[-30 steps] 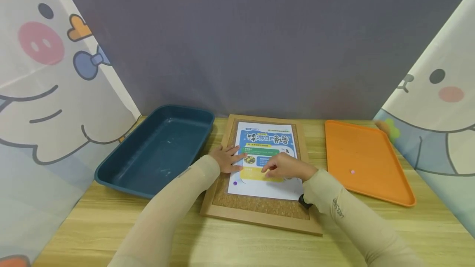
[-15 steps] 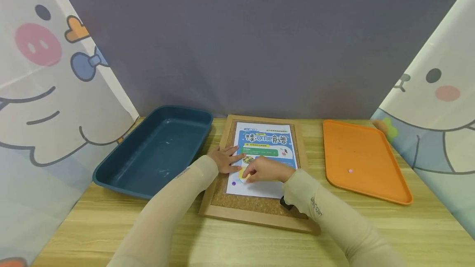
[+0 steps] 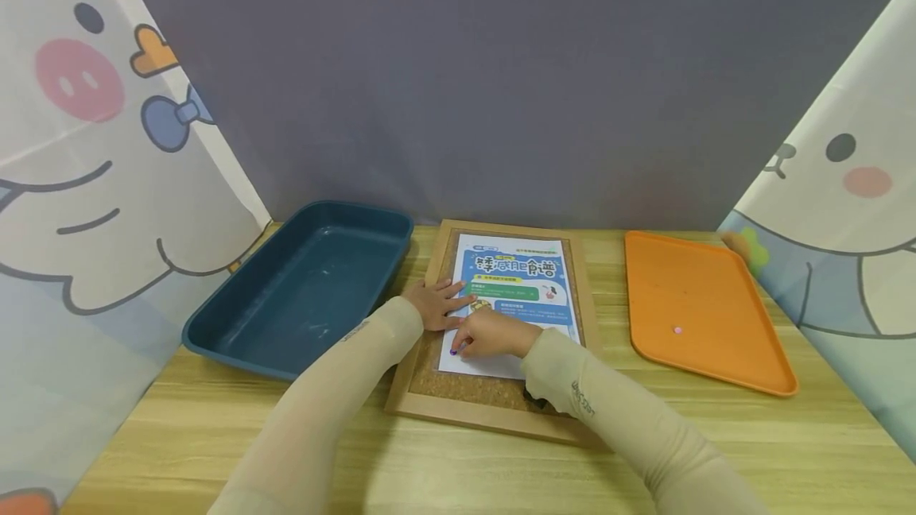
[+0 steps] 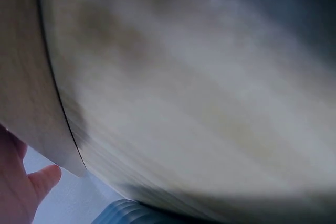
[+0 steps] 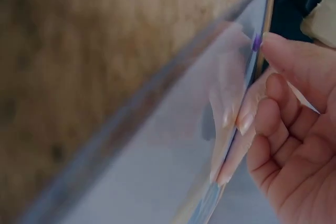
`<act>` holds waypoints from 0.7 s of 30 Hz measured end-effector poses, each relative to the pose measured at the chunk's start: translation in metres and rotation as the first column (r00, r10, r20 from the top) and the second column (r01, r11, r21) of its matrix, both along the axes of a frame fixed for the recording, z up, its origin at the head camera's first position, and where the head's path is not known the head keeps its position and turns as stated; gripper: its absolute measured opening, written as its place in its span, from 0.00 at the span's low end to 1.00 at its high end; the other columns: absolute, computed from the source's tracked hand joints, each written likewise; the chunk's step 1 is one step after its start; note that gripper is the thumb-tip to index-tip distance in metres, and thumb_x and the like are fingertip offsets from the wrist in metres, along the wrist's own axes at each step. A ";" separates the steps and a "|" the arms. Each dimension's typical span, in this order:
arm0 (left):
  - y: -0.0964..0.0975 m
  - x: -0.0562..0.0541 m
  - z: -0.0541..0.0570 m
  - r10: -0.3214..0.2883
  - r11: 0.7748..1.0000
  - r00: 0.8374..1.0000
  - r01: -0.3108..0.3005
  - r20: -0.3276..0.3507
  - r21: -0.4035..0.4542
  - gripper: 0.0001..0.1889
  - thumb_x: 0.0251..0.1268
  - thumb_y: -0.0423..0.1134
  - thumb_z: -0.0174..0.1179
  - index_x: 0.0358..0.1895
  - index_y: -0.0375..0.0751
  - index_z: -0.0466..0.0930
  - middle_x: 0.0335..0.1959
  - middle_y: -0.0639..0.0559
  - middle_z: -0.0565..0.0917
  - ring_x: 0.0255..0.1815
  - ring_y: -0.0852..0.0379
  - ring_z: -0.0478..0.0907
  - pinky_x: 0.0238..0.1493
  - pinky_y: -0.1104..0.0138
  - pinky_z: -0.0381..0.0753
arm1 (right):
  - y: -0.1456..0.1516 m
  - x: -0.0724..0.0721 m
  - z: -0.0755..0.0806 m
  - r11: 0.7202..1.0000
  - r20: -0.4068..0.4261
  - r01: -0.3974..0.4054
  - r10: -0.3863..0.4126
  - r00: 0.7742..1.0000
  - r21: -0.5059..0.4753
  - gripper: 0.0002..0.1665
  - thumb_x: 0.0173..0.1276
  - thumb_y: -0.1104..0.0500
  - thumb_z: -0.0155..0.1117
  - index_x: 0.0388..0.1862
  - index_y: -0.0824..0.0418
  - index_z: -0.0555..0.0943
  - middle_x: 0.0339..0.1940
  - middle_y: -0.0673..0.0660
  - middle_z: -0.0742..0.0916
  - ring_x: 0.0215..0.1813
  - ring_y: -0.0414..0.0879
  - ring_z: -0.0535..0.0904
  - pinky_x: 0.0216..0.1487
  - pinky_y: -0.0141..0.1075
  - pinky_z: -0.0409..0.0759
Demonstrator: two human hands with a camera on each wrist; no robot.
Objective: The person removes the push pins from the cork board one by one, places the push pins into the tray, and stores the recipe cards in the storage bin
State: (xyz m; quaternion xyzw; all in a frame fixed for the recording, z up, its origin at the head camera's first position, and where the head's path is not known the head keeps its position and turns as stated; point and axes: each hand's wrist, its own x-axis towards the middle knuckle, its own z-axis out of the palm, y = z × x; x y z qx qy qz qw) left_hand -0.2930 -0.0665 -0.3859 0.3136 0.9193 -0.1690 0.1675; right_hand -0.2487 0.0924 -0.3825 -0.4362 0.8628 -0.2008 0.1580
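Note:
A printed sheet [image 3: 518, 292] with a blue, green and yellow design lies on a wood-framed corkboard [image 3: 472, 385]. My left hand [image 3: 432, 305] rests with spread fingers on the sheet's left edge. In the left wrist view only part of this hand [image 4: 21, 184] shows. My right hand [image 3: 492, 334] is at the sheet's lower left corner, its fingers curled, fingertips at a purple pushpin [image 3: 453, 352]. The right wrist view has the thumb tip against the purple pushpin [image 5: 256, 42]; the finger opposite is hidden. The right hand covers the lower part of the print.
A deep dark blue tray [image 3: 250, 269] stands left of the board. At the right lies a shallow orange tray [image 3: 697, 288] with a small pink pin [image 3: 677, 331] in it. A grey panel [image 3: 458, 86] rises behind the wooden table [image 3: 429, 467].
My right hand has moved left and slightly down across the sheet to the purple pushpin, uncovering more of the print at right. My left hand has stayed in place.

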 end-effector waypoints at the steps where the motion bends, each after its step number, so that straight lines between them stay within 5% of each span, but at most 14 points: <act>1: 0.001 0.000 0.000 -0.003 1.000 1.000 0.003 -0.002 -0.002 0.31 0.74 0.63 0.33 0.77 0.68 0.41 0.78 0.60 0.41 0.77 0.58 0.40 0.71 0.50 0.52 | -0.001 0.000 0.000 1.000 0.001 0.005 -0.005 1.000 0.004 0.08 0.62 0.67 0.66 0.39 0.65 0.88 0.34 0.54 0.89 0.25 0.33 0.76 0.32 0.25 0.74; 14: 0.002 -0.002 0.000 0.018 1.000 1.000 -0.018 0.013 -0.004 0.33 0.72 0.64 0.37 0.77 0.69 0.40 0.78 0.61 0.39 0.77 0.58 0.39 0.71 0.51 0.52 | -0.010 0.000 -0.002 0.999 -0.045 0.025 -0.023 0.999 0.030 0.09 0.59 0.71 0.67 0.39 0.66 0.88 0.37 0.56 0.89 0.38 0.45 0.85 0.42 0.30 0.80; 21: 0.001 -0.004 -0.005 0.034 0.999 0.999 -0.035 0.035 0.022 0.33 0.72 0.65 0.38 0.77 0.70 0.41 0.78 0.62 0.39 0.77 0.58 0.39 0.71 0.50 0.51 | -0.016 0.001 -0.006 0.984 0.044 0.180 -0.181 0.983 0.011 0.06 0.56 0.70 0.70 0.33 0.64 0.88 0.32 0.54 0.89 0.33 0.41 0.83 0.39 0.28 0.78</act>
